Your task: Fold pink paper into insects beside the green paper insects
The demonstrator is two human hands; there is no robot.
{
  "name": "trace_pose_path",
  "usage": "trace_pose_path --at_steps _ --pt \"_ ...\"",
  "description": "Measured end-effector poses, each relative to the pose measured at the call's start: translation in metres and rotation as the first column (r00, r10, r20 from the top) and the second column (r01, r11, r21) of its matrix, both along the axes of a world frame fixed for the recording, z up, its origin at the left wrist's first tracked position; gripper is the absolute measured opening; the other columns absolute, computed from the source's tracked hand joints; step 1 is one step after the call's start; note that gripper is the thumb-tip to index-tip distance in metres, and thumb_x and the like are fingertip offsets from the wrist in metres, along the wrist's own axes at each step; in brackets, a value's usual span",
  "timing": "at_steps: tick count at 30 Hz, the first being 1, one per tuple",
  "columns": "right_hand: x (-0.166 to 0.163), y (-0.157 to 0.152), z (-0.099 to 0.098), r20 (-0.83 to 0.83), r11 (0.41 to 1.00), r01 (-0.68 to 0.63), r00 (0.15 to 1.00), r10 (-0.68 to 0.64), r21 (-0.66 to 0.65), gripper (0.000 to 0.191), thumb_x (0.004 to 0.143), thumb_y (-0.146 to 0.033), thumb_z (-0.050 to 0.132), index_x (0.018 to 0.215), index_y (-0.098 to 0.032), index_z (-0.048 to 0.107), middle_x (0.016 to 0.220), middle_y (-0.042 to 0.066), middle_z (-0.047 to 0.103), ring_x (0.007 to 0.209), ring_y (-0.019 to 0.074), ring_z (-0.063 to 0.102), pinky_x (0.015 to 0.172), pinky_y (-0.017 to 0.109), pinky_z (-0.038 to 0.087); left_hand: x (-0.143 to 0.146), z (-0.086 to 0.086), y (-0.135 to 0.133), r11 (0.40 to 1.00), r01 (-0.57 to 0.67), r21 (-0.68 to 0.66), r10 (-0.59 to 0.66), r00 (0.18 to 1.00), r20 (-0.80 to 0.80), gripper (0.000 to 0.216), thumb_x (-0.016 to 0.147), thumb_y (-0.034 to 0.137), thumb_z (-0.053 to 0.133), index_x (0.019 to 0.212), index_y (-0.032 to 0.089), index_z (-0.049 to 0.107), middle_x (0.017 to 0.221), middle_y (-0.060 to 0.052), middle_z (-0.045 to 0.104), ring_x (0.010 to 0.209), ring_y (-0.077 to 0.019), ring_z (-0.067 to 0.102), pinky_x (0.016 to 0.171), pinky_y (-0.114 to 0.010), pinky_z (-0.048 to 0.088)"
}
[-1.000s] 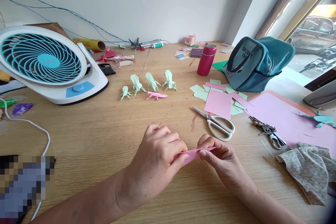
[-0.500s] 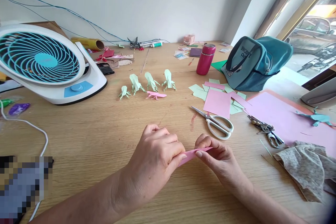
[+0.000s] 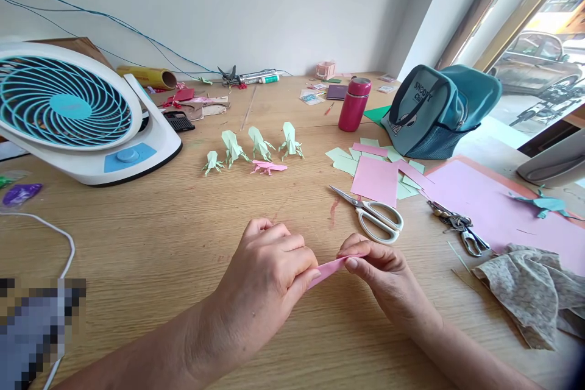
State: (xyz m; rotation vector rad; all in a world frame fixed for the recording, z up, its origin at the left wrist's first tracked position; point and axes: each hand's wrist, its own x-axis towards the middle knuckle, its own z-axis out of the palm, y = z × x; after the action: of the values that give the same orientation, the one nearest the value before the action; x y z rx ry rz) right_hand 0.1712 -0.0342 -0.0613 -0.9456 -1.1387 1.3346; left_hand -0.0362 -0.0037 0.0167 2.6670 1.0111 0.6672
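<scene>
A folded strip of pink paper is held just above the wooden table near its front edge. My left hand pinches the strip's left end between thumb and fingers. My right hand pinches its right end, thumb on top. Both hands are closed on the paper. Further back stand several pale green origami figures with one pink origami figure lying in front of them.
White-handled scissors lie right of my hands, next to pink and green paper pieces, a key bunch and a large pink sheet. A white and blue fan stands back left; a red bottle, teal bag and patterned cloth sit right.
The hands keep their pinch on the pink strip, which looks narrower and flatter now. The view has drifted slightly, so the table's objects sit a little further left.
</scene>
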Motion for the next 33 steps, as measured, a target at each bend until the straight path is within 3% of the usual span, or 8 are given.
trace_pose_path --at_steps 8,12,18,25,29,33 --pt "0.006 -0.002 -0.001 0.023 1.0 -0.018 1.0 0.018 0.006 0.013 0.087 -0.033 0.069 0.094 -0.033 0.079 0.084 0.003 0.065 0.076 0.0176 0.054 0.069 0.031 0.044 -0.002 0.002 0.0 0.999 -0.007 -0.032 0.007 1.0 -0.009 0.021 0.089 0.02 0.062 0.068 0.021 0.065 0.063 0.005 0.062 0.066 -0.0134 0.051 0.076 -0.034 0.029" --pt "0.006 -0.001 0.002 0.061 0.999 -0.024 0.998 0.021 0.043 0.011 0.089 -0.032 0.067 0.088 -0.029 0.077 0.082 0.003 0.063 0.076 0.0174 0.054 0.069 0.03 0.043 -0.001 0.001 0.001 0.999 -0.014 -0.034 0.013 1.0 -0.02 0.021 0.089 0.02 0.062 0.068 0.02 0.065 0.062 0.005 0.06 0.066 -0.0134 0.052 0.076 -0.033 0.029" --pt "0.005 -0.002 0.011 0.267 0.981 -0.056 0.964 0.004 0.188 0.008 0.09 -0.023 0.065 0.082 -0.025 0.068 0.076 0.001 0.058 0.072 0.0166 0.052 0.068 0.032 0.042 0.001 0.001 0.001 1.0 0.004 -0.014 -0.005 0.999 -0.041 0.03 0.093 0.029 0.058 0.066 0.019 0.065 0.061 0.003 0.059 0.065 -0.0131 0.05 0.076 -0.034 0.028" --pt "-0.003 -0.004 0.021 0.463 0.943 -0.112 0.885 -0.049 0.314 0.009 0.088 -0.017 0.066 0.082 -0.022 0.069 0.076 0.002 0.06 0.072 0.0166 0.057 0.067 0.032 0.043 0.001 -0.002 -0.001 0.998 0.053 -0.031 -0.055 0.995 -0.081 0.019 0.09 0.025 0.063 0.073 0.019 0.066 0.068 0.003 0.064 0.069 -0.0134 0.051 0.08 -0.035 0.029" --pt "-0.004 -0.007 0.02 0.451 0.943 -0.082 0.889 -0.077 0.322 0.012 0.089 -0.017 0.065 0.078 -0.022 0.065 0.075 0.001 0.058 0.071 0.0162 0.055 0.066 0.032 0.042 -0.002 0.001 0.0 0.998 0.035 -0.06 -0.04 0.996 -0.078 0.021 0.09 0.03 0.064 0.071 0.019 0.066 0.068 0.003 0.064 0.07 -0.0131 0.052 0.079 -0.034 0.029" --pt "0.0 -0.006 0.014 0.415 0.948 -0.047 0.905 -0.094 0.316 0.013 0.09 -0.018 0.064 0.079 -0.023 0.062 0.075 0.0 0.057 0.071 0.0157 0.053 0.065 0.031 0.041 -0.006 0.006 0.006 0.993 -0.025 -0.111 0.021 0.999 -0.036 0.018 0.086 0.022 0.068 0.069 0.019 0.064 0.066 0.005 0.064 0.067 -0.0116 0.052 0.077 -0.032 0.029"
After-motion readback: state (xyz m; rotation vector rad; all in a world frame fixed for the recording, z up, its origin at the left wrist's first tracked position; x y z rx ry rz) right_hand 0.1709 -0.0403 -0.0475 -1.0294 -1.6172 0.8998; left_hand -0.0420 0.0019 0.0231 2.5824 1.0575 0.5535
